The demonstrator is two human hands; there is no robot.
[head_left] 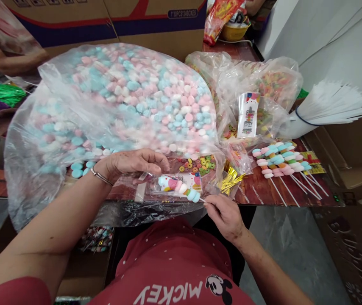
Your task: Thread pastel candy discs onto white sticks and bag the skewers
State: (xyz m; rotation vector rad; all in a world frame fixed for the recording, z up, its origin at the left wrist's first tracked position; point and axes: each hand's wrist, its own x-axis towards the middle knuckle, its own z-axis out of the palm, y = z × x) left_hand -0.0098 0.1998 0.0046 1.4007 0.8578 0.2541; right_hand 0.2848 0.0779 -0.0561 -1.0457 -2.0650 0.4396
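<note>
Dark red wood-look counter (270,195) carries it all. Big clear plastic bag (184,101) of round pink, white and blue marshmallows fills the middle. Fanned bundle of thin white sticks (330,106) at right; pile of loaded marshmallow skewers (279,159) below it. Left hand (133,163): fingers curled over flat clear printed packet (196,180), can't tell if gripping film. Right hand (227,218) pinches the stick end of one pink-white-blue marshmallow skewer (183,188), which lies along the packet; inside or on top, can't tell.
</note>
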